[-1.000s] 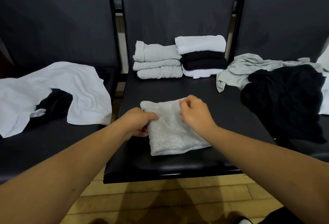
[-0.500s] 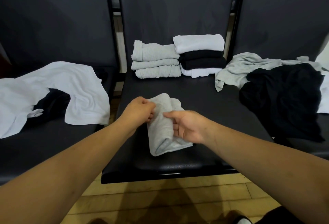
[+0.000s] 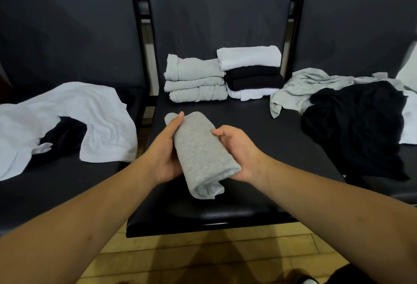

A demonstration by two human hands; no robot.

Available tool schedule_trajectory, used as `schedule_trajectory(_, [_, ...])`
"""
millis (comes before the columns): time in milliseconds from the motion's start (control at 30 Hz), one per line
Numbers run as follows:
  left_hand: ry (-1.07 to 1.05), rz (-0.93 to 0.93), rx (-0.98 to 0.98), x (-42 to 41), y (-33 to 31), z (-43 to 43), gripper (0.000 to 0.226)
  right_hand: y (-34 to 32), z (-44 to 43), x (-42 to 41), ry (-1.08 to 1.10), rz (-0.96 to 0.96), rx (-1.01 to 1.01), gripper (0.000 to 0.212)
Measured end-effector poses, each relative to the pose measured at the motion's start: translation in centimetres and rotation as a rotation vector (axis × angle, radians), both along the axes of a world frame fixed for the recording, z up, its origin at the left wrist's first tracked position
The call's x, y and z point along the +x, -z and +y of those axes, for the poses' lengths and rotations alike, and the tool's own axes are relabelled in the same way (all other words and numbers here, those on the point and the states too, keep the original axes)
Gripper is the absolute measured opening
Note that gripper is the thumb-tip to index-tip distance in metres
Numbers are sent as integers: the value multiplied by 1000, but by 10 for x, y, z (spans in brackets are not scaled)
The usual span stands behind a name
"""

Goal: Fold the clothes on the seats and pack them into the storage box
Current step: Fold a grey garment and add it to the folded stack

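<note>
A folded grey garment (image 3: 200, 150) is held between both hands just above the middle seat (image 3: 282, 148). My left hand (image 3: 165, 150) cups its left side with the thumb on top. Its right side rests in my right hand (image 3: 239, 150). At the back of that seat stand a stack of three folded grey pieces (image 3: 195, 79) and a stack of folded white and black pieces (image 3: 251, 71). No storage box is in view.
Loose white cloth (image 3: 67, 121) over a black piece (image 3: 63, 137) lies on the left seat. On the right seat lie a crumpled grey garment (image 3: 300, 89) and a black one (image 3: 354, 125). Wooden floor (image 3: 203, 256) shows below the seat edge.
The grey garment lay flat on the seat a second ago. It has been folded over into a narrow bundle, and both hands have lifted it off the seat.
</note>
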State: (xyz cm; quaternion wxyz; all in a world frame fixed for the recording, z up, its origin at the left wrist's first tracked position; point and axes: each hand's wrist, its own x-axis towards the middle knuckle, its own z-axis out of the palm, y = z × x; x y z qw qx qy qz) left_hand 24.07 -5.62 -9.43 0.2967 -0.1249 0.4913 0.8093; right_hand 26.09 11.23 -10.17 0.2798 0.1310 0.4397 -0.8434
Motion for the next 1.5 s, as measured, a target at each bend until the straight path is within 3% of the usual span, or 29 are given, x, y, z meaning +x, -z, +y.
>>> schedule_trajectory(100, [-60, 9, 35, 4, -3, 4, 45, 0, -7, -1, -1, -4, 80, 37])
schedule_trajectory(200, [-111, 47, 25, 5, -3, 5, 36, 4, -5, -6, 47, 147, 323, 28])
schedule_trajectory(367, [-218, 64, 98, 1, -5, 3, 30, 0, 0, -5, -63, 322, 535, 34])
schedule_trajectory(567, [-366, 117, 182, -6, -18, 0, 31, -5, 3, -5, -130, 164, 80, 48])
schedule_trajectory(767, [-477, 95, 191, -17, -28, -4, 20, -12, 9, -17, 5, 46, 66, 24])
schedule_trajectory(933, [-565, 90, 252, -25, -28, 0, 31, -12, 3, -19, 18, 40, -41, 53])
schedule_trajectory(1167, [-528, 135, 137, -63, -41, -10, 13, -42, 9, -68, 332, 203, 251, 29])
schedule_trajectory(1333, [-478, 159, -44, -133, -62, -14, 9, -78, 19, -153, 541, 346, 510, 32])
schedule_trajectory(1500, [-520, 332, -174, -214, -76, -12, 20, -95, 25, -249, 700, 505, 768, 41])
